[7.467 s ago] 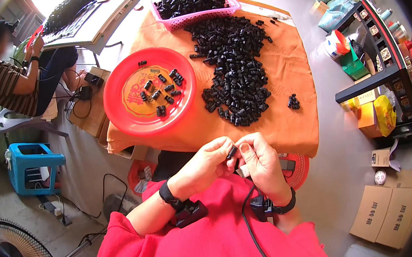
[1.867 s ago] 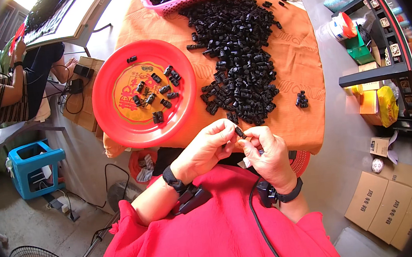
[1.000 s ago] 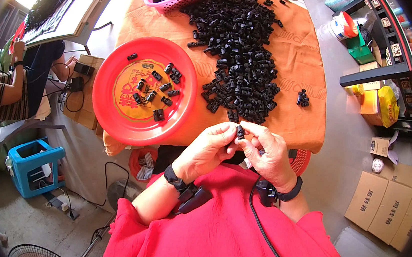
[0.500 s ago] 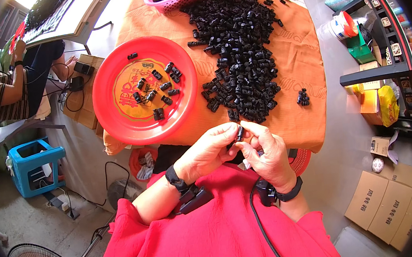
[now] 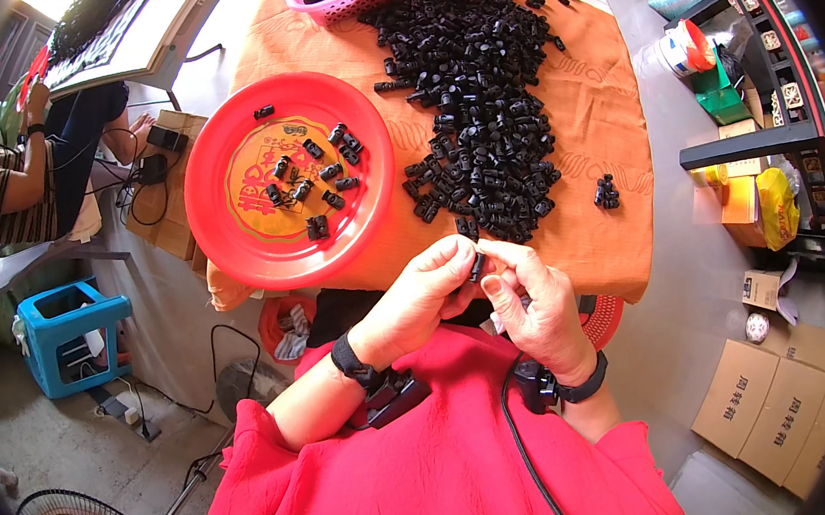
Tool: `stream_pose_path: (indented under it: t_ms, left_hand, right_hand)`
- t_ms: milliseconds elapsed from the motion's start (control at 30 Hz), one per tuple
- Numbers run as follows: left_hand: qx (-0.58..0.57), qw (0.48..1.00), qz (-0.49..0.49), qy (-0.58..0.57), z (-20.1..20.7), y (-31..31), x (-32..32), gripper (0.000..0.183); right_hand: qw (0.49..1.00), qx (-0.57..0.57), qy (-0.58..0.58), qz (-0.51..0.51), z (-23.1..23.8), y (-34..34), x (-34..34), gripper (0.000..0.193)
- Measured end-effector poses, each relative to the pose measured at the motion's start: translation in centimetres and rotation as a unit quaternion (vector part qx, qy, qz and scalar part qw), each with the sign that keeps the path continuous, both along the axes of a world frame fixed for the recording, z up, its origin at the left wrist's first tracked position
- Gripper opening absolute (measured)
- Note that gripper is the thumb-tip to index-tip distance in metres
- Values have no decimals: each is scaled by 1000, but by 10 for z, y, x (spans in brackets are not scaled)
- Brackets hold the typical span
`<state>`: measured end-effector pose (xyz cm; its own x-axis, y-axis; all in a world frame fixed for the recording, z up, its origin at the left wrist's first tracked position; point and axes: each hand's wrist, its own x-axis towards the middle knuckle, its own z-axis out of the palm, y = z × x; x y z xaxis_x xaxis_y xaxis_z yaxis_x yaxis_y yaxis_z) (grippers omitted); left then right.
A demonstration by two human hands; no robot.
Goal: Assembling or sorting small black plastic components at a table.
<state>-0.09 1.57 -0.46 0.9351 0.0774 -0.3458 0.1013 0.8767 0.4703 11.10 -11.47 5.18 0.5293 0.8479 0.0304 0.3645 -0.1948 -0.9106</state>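
Held a small black piece [image 5: 477, 268] in the left hand [image 5: 423, 295], closed to a tight pinch of thumb and fingertips. Had the right hand [image 5: 544, 312] just beside, half curled, with the thumb parted from the forefinger and the forefinger's tip at the far end of the piece; could not tell of a firm grip there, nor of anything hidden under the palm. Lay between the two hands, to the right of the left palm, with the long axis roughly near to far, tipped slightly right at the far end. Sat close on the near side of the heaped black pieces [image 5: 485, 129], with the red plate [image 5: 215, 243] to the far left.
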Motion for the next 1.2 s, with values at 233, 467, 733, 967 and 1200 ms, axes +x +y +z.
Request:
stream_pose_path:
  t_ms: [233, 467, 733, 967, 1200]
  left_hand:
    - [35, 999, -7, 14, 0, -5, -1, 20]
    - [62, 998, 2, 4, 4, -6, -1, 23]
    - [116, 993, 20, 25, 17, -8, 1, 28]
    - [143, 989, 31, 24, 13, -9, 0, 26]
    - [146, 988, 36, 22, 12, -9, 0, 25]
  right_hand:
    - [999, -3, 43, -18, -3, 5, -3, 12]
    - [995, -16, 69, -68, -1, 9, -5, 13]
    - [988, -26, -89, -121, -14, 15, -7, 10]
    - [978, -27, -157, -137, -11, 22, -9, 10]
    - [973, -18, -186, -136, -14, 24, -8, 10]
